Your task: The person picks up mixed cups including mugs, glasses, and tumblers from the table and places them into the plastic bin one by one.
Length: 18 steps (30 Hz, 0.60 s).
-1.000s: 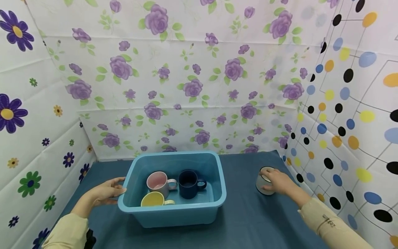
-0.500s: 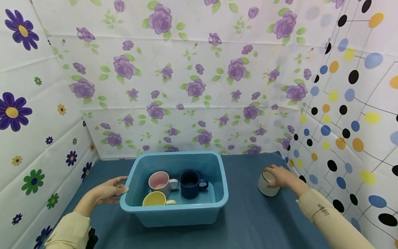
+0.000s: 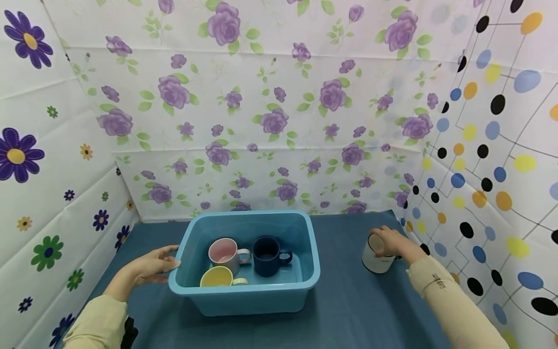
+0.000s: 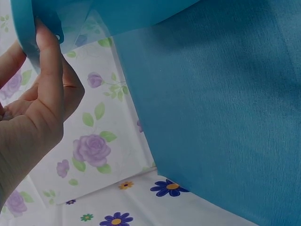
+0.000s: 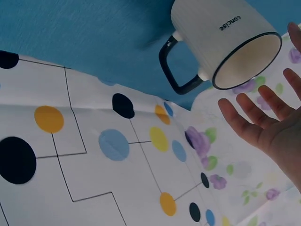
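My left hand [image 3: 150, 266] grips the left rim of a light blue plastic tub [image 3: 244, 303]; in the left wrist view its thumb and fingers [image 4: 51, 70] lie on either side of that rim. Inside the tub are a pink mug [image 3: 231, 261], a dark blue mug [image 3: 263, 264] and a yellow mug [image 3: 216, 277]. Over on the right, a white mug [image 3: 377, 261] with a black rim and black handle stands upright on the table. My right hand [image 3: 389, 242] hovers at its mouth, and the right wrist view shows the fingers [image 5: 242, 120] spread and apart from the mug, which reads "concise".
Blue cloth covers the table [image 3: 337, 300]. A rose-patterned sheet [image 3: 270, 121] hangs along the back, with a flowered sheet [image 3: 61, 169] at left and a dotted sheet [image 3: 484, 208] at right.
My right hand has come up from the white mug's side to its rim, and the mug's handle now shows. The left hand stays on the tub's rim.
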### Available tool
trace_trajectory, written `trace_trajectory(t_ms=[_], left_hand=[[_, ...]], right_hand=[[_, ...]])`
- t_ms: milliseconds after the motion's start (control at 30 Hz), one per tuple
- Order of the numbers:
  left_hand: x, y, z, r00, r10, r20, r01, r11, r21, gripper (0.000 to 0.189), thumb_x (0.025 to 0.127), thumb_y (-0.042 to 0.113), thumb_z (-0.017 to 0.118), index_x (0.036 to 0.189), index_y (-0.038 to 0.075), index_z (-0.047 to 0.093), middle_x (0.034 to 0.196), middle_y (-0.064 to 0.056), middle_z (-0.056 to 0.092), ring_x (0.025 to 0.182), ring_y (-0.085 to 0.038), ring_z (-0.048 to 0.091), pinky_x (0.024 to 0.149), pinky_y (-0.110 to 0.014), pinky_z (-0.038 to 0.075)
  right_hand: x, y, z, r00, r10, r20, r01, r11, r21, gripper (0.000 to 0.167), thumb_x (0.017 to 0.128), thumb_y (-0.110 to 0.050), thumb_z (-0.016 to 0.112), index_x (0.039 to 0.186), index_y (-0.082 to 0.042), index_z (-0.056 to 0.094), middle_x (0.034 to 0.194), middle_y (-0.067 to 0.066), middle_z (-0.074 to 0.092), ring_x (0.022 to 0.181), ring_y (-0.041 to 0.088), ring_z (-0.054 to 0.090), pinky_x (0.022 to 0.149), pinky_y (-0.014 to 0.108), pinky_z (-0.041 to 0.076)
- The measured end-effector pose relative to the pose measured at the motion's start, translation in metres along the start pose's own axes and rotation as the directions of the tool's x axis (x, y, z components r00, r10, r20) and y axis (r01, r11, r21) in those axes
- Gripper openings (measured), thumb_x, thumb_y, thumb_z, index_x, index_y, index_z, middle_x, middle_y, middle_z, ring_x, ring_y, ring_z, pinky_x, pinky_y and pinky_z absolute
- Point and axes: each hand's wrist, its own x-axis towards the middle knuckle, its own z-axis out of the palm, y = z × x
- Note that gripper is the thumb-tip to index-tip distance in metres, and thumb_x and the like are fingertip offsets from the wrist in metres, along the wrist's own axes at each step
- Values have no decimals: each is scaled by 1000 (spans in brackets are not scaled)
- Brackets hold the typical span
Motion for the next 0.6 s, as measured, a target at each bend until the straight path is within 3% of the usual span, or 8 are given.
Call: trace_trajectory(t_ms=[200,600], left_hand=[[2,0,1,1000,-1,4,1,1000,-5,74,96,18,53,147,-7,6,119,-21,52,97,-18,60,84,-44,53],[3,-3,-1,1000,10,11,-10,1000,-9,75,97,18,53,147,-7,4,122,-24,51,100,-20,60,86,-46,52]], right_hand=[[-5,-9,-3,993,119,19,-119,992,34,66,79,-26,76,133,-1,47,128,36,40,112,62,37,80,64,42],[3,-8,3,981,189,51,-191,981,24,73,81,-24,74,139,3,38,135,39,32,118,64,31,86,66,39]])
